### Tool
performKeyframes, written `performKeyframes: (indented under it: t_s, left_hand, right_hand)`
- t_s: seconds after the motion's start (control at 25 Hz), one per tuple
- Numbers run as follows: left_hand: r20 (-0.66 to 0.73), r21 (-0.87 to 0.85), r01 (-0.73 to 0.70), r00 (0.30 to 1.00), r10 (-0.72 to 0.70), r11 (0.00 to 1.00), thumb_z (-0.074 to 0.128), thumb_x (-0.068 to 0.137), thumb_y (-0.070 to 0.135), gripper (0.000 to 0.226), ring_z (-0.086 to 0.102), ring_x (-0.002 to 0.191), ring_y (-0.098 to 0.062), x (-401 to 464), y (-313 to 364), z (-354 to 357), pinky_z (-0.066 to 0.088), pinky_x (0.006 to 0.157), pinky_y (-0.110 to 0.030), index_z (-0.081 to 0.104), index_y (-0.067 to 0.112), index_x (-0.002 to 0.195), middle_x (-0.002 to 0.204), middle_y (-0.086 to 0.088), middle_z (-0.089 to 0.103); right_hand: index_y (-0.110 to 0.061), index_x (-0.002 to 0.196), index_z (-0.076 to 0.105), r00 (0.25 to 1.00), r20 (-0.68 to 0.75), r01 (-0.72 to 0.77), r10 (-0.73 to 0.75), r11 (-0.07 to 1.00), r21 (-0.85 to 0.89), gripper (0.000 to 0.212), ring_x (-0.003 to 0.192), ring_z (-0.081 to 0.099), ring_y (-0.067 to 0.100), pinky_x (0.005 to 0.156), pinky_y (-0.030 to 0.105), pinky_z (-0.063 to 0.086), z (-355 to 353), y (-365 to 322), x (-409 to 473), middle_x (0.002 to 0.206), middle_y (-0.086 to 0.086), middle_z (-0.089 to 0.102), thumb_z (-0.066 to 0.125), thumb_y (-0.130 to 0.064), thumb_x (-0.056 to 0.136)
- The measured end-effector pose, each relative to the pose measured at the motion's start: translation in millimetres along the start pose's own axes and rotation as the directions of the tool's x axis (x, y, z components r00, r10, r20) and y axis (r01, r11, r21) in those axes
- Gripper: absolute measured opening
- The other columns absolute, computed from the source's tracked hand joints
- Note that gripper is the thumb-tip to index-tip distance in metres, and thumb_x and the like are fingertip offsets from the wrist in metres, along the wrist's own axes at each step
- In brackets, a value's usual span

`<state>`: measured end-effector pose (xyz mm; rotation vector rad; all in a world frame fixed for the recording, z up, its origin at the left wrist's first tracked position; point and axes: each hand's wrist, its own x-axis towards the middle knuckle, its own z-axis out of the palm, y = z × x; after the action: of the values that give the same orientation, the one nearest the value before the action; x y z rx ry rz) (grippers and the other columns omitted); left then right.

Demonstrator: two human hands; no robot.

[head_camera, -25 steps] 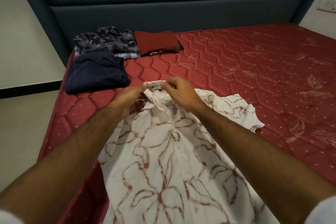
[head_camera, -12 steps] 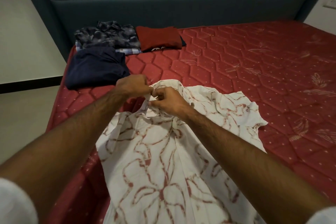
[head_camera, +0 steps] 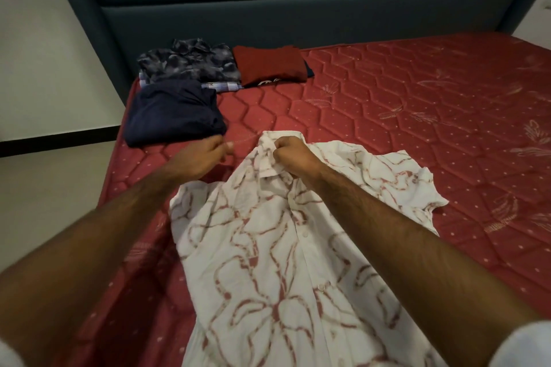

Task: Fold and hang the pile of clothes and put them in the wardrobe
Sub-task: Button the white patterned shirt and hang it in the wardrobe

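A white shirt with a red-brown floral print (head_camera: 268, 262) lies spread face up on the red mattress (head_camera: 417, 116), collar toward the headboard. My right hand (head_camera: 293, 159) grips the collar, fingers curled into the fabric. My left hand (head_camera: 202, 158) is just left of the collar, off the shirt, with fingertips pinched together. A thin pale thread (head_camera: 246, 140) seems to stretch from those fingertips to the collar. The shirt's left sleeve is tucked under my left forearm.
Folded clothes sit at the mattress's far left corner: a navy garment (head_camera: 174, 112), a dark patterned shirt (head_camera: 187, 61) and a red one (head_camera: 269, 64). A teal padded headboard (head_camera: 298, 9) stands behind. The mattress's left edge drops to a pale floor (head_camera: 50, 188).
My left hand has pulled away leftward from the collar, drawing what looks like a thread out with it. My right hand stays clenched on the collar.
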<state>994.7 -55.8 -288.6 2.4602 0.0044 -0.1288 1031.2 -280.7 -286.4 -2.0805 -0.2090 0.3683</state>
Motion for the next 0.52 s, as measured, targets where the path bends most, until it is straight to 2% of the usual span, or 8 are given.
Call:
performKeyframes:
  t_s: [0.08,0.16,0.2,0.28,0.32,0.36,0.44,0.52]
  left_hand:
    - [0.280,0.344,-0.104,0.960,0.004,0.933,0.036,0.081,0.086,0.063,0.057,0.092,-0.013,-27,-38,-19,0.048,0.090,-0.041,0.063,0.030,0.093,0.098,0.002,0.059]
    - [0.330,0.420,-0.202,0.942,0.058,0.885,0.042,0.078,0.090,0.054,0.054,0.088,-0.004,-53,-67,-33,0.047,0.085,-0.038,0.060,0.041,0.086,0.093,0.009,0.055]
    - [0.287,0.318,-0.177,0.954,0.084,0.931,0.048,0.083,0.082,0.047,0.057,0.084,-0.005,-64,-72,-41,0.047,0.082,-0.036,0.063,0.038,0.086,0.091,0.006,0.060]
    - [0.187,-0.152,0.023,0.982,0.006,0.988,0.060,0.093,0.054,0.041,0.065,0.082,-0.015,-80,-72,-56,0.049,0.078,-0.035,0.073,0.015,0.093,0.093,-0.014,0.071]
    - [0.169,-0.242,0.127,0.982,-0.088,0.962,0.062,0.095,0.046,0.043,0.066,0.079,-0.019,-83,-74,-64,0.050,0.074,-0.033,0.073,0.004,0.095,0.093,-0.019,0.073]
    - [0.159,-0.215,0.218,0.970,-0.186,0.952,0.064,0.095,0.043,0.045,0.067,0.074,-0.020,-85,-79,-71,0.051,0.068,-0.030,0.072,-0.001,0.093,0.088,-0.018,0.074]
    - [0.109,0.162,0.365,0.917,-0.384,0.917,0.064,0.096,0.044,0.043,0.066,0.062,-0.018,-90,-90,-82,0.050,0.051,-0.025,0.072,0.003,0.087,0.075,-0.010,0.072]
    - [-0.054,0.404,0.419,0.898,-0.436,0.813,0.060,0.096,0.048,0.041,0.067,0.072,-0.024,-93,-105,-83,0.055,0.055,-0.030,0.072,0.009,0.098,0.088,-0.009,0.071]
  right_hand:
    - [-0.013,0.071,0.057,0.996,-0.072,-0.047,0.059,0.986,0.158,0.025,0.055,0.046,0.013,0.045,0.021,0.035,0,5,12,0.066,0.000,0.052,0.049,0.001,0.090]
    - [-0.006,0.078,0.065,0.983,-0.141,-0.071,0.117,0.954,0.292,0.018,0.058,0.048,0.016,0.053,0.026,0.037,4,9,20,0.068,0.005,0.054,0.056,-0.007,0.094]
    - [-0.007,0.076,0.066,0.974,-0.179,-0.073,0.137,0.943,0.325,0.021,0.059,0.048,0.018,0.058,0.028,0.037,7,11,23,0.067,0.004,0.054,0.060,-0.013,0.095]
    - [-0.018,0.063,0.056,0.957,-0.250,-0.057,0.144,0.943,0.327,0.034,0.057,0.046,0.015,0.061,0.030,0.038,13,13,26,0.061,-0.004,0.052,0.064,-0.022,0.096]
    - [-0.021,0.062,0.054,0.951,-0.276,-0.051,0.142,0.949,0.311,0.036,0.057,0.046,0.014,0.062,0.031,0.040,15,13,27,0.060,-0.006,0.051,0.065,-0.024,0.096]
    - [-0.022,0.064,0.055,0.950,-0.284,-0.046,0.129,0.958,0.283,0.034,0.059,0.049,0.014,0.065,0.032,0.043,17,12,26,0.061,-0.006,0.053,0.066,-0.025,0.096]
    - [-0.022,0.072,0.061,0.957,-0.269,-0.049,0.110,0.974,0.223,0.022,0.072,0.063,0.020,0.074,0.037,0.052,21,11,26,0.073,-0.002,0.066,0.068,-0.024,0.093]
    - [-0.024,0.081,0.063,0.963,-0.247,-0.061,0.110,0.978,0.197,0.013,0.085,0.068,0.023,0.077,0.039,0.056,24,8,23,0.085,0.001,0.071,0.067,-0.015,0.089]
